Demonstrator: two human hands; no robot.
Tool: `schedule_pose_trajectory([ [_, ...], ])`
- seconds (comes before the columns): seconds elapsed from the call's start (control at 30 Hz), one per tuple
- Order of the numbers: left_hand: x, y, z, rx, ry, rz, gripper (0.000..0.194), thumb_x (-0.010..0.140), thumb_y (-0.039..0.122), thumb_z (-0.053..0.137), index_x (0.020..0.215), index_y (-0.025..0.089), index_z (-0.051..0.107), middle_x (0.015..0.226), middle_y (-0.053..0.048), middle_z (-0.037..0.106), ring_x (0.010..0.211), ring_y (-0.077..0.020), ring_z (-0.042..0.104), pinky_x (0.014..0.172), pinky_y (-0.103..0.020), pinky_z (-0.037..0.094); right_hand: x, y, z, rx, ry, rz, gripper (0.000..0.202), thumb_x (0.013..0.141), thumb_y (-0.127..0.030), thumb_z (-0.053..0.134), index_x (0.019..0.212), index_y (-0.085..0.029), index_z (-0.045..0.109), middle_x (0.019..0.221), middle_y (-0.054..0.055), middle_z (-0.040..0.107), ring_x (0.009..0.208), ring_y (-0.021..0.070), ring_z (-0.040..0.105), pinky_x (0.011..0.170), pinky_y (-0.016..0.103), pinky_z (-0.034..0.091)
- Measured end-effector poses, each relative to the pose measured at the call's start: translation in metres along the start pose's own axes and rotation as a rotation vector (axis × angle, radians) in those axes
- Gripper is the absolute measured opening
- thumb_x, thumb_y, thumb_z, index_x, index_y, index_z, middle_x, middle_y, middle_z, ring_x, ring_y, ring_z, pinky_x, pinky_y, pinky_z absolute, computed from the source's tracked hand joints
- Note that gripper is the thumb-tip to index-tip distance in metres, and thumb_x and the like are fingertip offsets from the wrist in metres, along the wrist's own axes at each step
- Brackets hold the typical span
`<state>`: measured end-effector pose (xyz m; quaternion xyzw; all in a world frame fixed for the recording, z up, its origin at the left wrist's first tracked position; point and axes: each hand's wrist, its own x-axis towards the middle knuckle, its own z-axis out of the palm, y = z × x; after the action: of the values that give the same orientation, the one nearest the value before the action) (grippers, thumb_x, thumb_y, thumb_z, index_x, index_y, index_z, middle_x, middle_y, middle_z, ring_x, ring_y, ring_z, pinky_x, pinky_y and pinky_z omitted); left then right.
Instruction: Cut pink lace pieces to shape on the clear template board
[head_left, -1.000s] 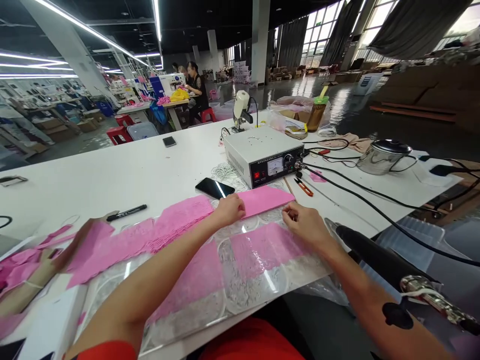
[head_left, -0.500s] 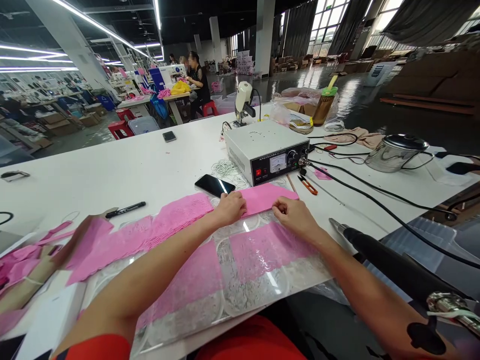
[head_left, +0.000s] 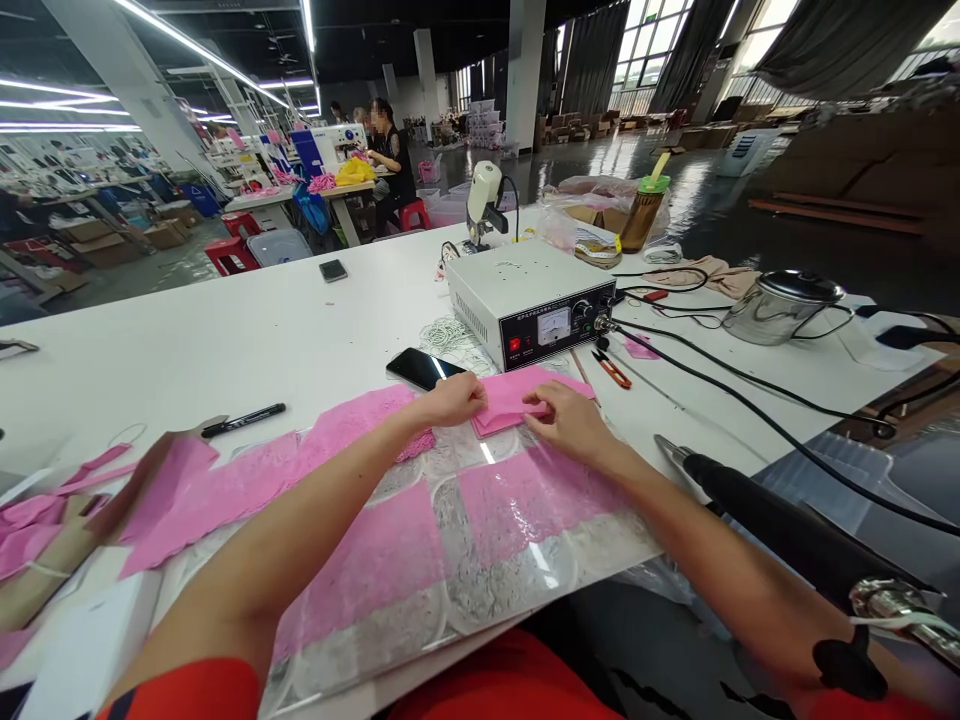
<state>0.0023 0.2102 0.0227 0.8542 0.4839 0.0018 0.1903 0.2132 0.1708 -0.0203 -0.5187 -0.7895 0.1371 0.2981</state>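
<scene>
Head view: the right hand [head_left: 566, 422] pinches a lifted layer of the flat pink fabric stack [head_left: 517, 384] before the white metal box [head_left: 529, 262]; the curled left hand [head_left: 454, 400] hides the stack's left end, grip unclear; a black metal-tipped tool [head_left: 765, 505] is cut off rightward

A second ago my right hand [head_left: 566, 422] was at the right end of the pink stack [head_left: 497, 429]; it has since slid left along the near edge, closer to my left hand [head_left: 456, 399]. The top sheet [head_left: 504, 402], flat earlier, now has its near edge lifted at my right fingertips. Pink lace [head_left: 417, 446] now shows below my left wrist.
</scene>
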Motion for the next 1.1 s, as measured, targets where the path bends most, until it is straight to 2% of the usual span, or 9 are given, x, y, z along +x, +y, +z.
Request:
schedule_pose_trajectory([
  [0.1, 0.001, 0.004, -0.007, -0.02, -0.009, 0.036, 0.018, 0.09, 0.03, 0.057, 0.088, 0.014, 0.064, 0.091, -0.005, 0.063, 0.08, -0.0171, 0.061, 0.071, -0.031, 0.05, 0.007, 0.005, 0.005, -0.058, 0.031, -0.06, 0.016, 0.075, -0.024, 0.061, 0.09, -0.018, 0.065, 0.098, 0.009, 0.067, 0.09, 0.0222, 0.059, 0.076, 0.033, 0.046],
  [0.17, 0.0, 0.007, -0.014, -0.033, -0.016, 0.066, 0.02, 0.087, 0.025, 0.056, 0.071, 0.016, 0.062, 0.08, -0.005, 0.062, 0.074, -0.0177, 0.059, 0.066, -0.029, 0.046, 0.009, 0.01, 0.004, -0.09, 0.046, -0.088, 0.011, 0.077, -0.019, 0.057, 0.085, -0.018, 0.065, 0.095, 0.01, 0.066, 0.091, 0.0236, 0.058, 0.08, 0.036, 0.046],
  [0.27, -0.007, 0.013, -0.022, -0.059, -0.04, 0.113, 0.02, 0.083, 0.021, 0.055, 0.064, 0.017, 0.058, 0.076, -0.005, 0.06, 0.071, -0.0174, 0.057, 0.063, -0.029, 0.041, 0.001, 0.016, -0.003, -0.116, 0.053, -0.122, 0.011, 0.079, -0.014, 0.053, 0.08, -0.018, 0.063, 0.09, 0.01, 0.066, 0.087, 0.0223, 0.058, 0.08, 0.036, 0.045],
  [0.33, -0.017, 0.017, -0.023, -0.082, -0.073, 0.141, 0.017, 0.081, 0.019, 0.054, 0.065, 0.017, 0.058, 0.079, -0.004, 0.059, 0.071, -0.0164, 0.056, 0.064, -0.028, 0.041, -0.013, 0.016, -0.009, -0.123, 0.047, -0.172, 0.011, 0.079, -0.012, 0.053, 0.08, -0.018, 0.063, 0.09, 0.009, 0.066, 0.086, 0.0212, 0.058, 0.078, 0.034, 0.046],
  [0.4, -0.032, 0.023, -0.018, -0.108, -0.121, 0.164, 0.015, 0.081, 0.018, 0.054, 0.066, 0.017, 0.059, 0.083, -0.004, 0.06, 0.071, -0.0152, 0.056, 0.066, -0.027, 0.041, -0.034, 0.014, -0.013, -0.152, 0.059, -0.286, 0.012, 0.081, -0.011, 0.052, 0.082, -0.018, 0.062, 0.088, 0.008, 0.067, 0.085, 0.0199, 0.058, 0.077, 0.033, 0.045],
  [0.5, -0.057, 0.034, 0.0, -0.146, -0.206, 0.192, 0.017, 0.082, 0.016, 0.052, 0.068, 0.017, 0.06, 0.087, -0.003, 0.06, 0.075, -0.0143, 0.056, 0.071, -0.027, 0.042, -0.069, 0.007, -0.014, -0.215, 0.094, -0.494, 0.016, 0.085, -0.009, 0.049, 0.082, -0.017, 0.063, 0.084, 0.007, 0.067, 0.079, 0.0176, 0.057, 0.076, 0.032, 0.045],
  [0.6, -0.076, 0.046, 0.022, -0.166, -0.274, 0.198, 0.018, 0.083, 0.014, 0.052, 0.067, 0.017, 0.059, 0.087, -0.002, 0.059, 0.082, -0.015, 0.056, 0.078, -0.027, 0.042, -0.094, 0.002, -0.015, -0.239, 0.065, -0.591, 0.018, 0.087, -0.008, 0.049, 0.082, -0.017, 0.064, 0.081, 0.005, 0.066, 0.078, 0.0162, 0.057, 0.073, 0.03, 0.044],
  [0.77, -0.09, 0.056, 0.041, -0.159, -0.288, 0.18, 0.016, 0.084, 0.01, 0.052, 0.07, 0.017, 0.057, 0.087, -0.002, 0.057, 0.09, -0.0169, 0.054, 0.089, -0.032, 0.038, -0.109, -0.003, -0.019, -0.255, 0.031, -0.598, 0.019, 0.089, -0.009, 0.049, 0.085, -0.018, 0.065, 0.076, 0.004, 0.063, 0.072, 0.015, 0.054, 0.069, 0.029, 0.044],
  [1.1, -0.098, 0.056, 0.049, -0.121, -0.218, 0.2, 0.022, 0.086, 0.01, 0.049, 0.065, 0.016, 0.055, 0.081, -0.002, 0.054, 0.084, -0.0172, 0.052, 0.082, -0.033, 0.036, -0.115, -0.012, -0.025, -0.219, -0.028, -0.592, 0.017, 0.088, -0.01, 0.051, 0.091, -0.018, 0.065, 0.076, 0.005, 0.064, 0.071, 0.0161, 0.057, 0.067, 0.031, 0.045],
])
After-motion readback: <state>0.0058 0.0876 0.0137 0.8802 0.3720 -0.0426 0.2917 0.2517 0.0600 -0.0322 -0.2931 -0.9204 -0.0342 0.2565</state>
